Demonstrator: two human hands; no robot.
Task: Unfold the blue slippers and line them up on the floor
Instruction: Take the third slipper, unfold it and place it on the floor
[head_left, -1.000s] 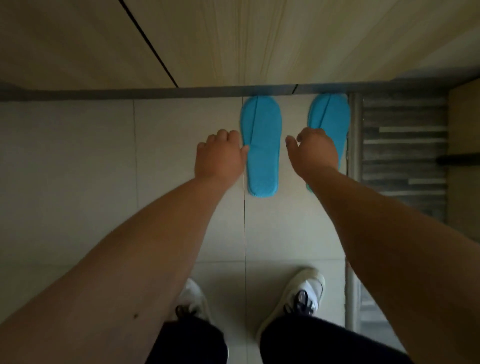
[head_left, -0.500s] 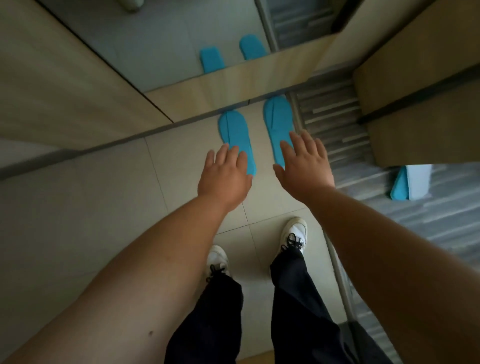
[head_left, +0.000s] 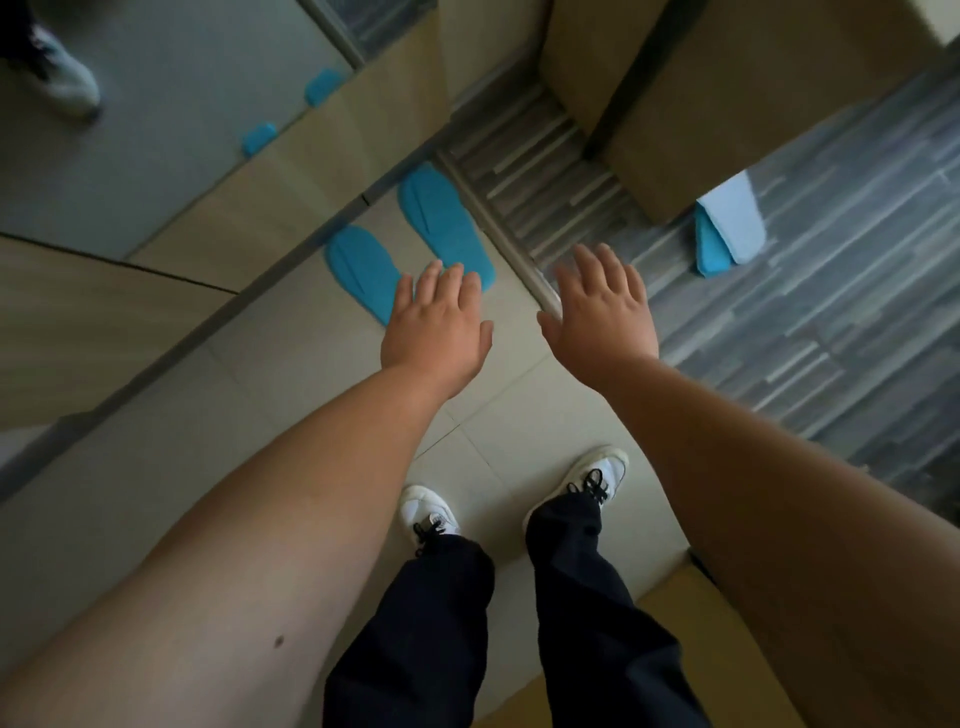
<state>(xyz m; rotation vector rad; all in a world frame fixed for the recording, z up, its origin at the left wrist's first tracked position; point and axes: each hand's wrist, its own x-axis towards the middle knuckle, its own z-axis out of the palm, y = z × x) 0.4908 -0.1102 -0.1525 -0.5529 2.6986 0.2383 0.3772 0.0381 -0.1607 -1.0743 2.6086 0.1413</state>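
**Grip released: both slippers lying flat by the cabinet base**

Grip status: both hands are open wide and carrying nothing. Left hand (head_left: 436, 325) is hovering with fingers spread over the heel end of the left slipper (head_left: 363, 275), partly covering it in view; contact cannot be confirmed. Right hand (head_left: 602, 306) is hanging palm down above the metal threshold strip (head_left: 511, 244), apart from both slippers.

Right slipper (head_left: 441, 223) is lying just beside its mate. Both are lying flat and unfolded on the tiled floor (head_left: 311, 374), roughly parallel, toes pointing at the dark plinth of the wooden cabinet (head_left: 156, 322). This placement is judged deliberate: the plinth is serving as a straight reference for the row, and the task appears essentially complete.

Surroundings: a mirror panel (head_left: 171, 130) above the cabinet base is reflecting the slipper toes and a shoe. A folded blue and white cloth (head_left: 727, 228) is lying on the grey striped flooring (head_left: 805, 322) beyond the threshold. White sneakers (head_left: 597, 473) are standing well behind the row. Nothing is obstructing the slippers; the threshold strip is running close along the right slipper's outer edge.
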